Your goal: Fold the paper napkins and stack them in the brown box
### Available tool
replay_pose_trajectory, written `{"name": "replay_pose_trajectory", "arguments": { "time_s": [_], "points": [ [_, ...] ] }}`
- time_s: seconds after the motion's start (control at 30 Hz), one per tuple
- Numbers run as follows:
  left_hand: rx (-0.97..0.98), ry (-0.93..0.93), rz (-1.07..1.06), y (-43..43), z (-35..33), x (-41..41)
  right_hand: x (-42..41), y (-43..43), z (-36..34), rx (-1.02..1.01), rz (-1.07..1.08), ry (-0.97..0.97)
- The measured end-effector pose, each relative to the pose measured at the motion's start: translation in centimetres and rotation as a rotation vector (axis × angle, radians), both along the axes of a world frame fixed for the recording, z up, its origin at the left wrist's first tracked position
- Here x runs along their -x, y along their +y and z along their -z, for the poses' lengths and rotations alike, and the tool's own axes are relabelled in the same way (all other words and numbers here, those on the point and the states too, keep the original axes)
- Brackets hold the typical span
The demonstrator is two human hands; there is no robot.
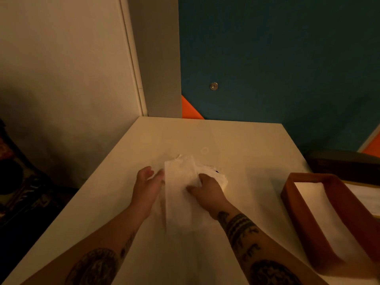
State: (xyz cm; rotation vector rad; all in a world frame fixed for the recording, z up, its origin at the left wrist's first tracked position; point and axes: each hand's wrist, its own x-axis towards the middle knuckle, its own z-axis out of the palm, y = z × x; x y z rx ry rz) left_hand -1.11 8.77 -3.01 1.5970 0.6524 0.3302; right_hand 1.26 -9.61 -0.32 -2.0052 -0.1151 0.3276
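A white paper napkin (180,194) lies folded into a long strip on the white table (168,254), running toward me. My left hand (148,183) holds its left edge, fingers curled around the paper. My right hand (207,187) pinches the napkin's right side, partly covering a small pile of loose napkins (218,175) behind it. The brown box (306,223) stands at the right edge of the table with white napkins lying flat inside it.
The table's far edge meets a cream wall (61,79) and a dark teal wall (277,58). A dark seat back (345,163) shows behind the box. A dark patterned rug (22,192) lies left of the table.
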Motion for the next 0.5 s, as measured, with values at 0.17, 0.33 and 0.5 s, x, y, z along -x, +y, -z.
{"name": "replay_pose_trajectory", "arguments": {
  "time_s": [0.17, 0.33, 0.5],
  "points": [
    [0.323, 0.01, 0.201, -1.3, -1.2, -0.9, -0.2, 1.0, -0.9, -0.153, -0.059, 0.052],
    [0.207, -0.022, 0.044, -0.6, 0.4, -0.9, -1.7, 1.0, 0.0, 0.071, 0.013, -0.102],
    [0.15, -0.009, -0.053, 1.6, 0.8, -0.3, -4.4, -0.6, 1.0, 0.796, -0.048, -0.238]
  ]
}}
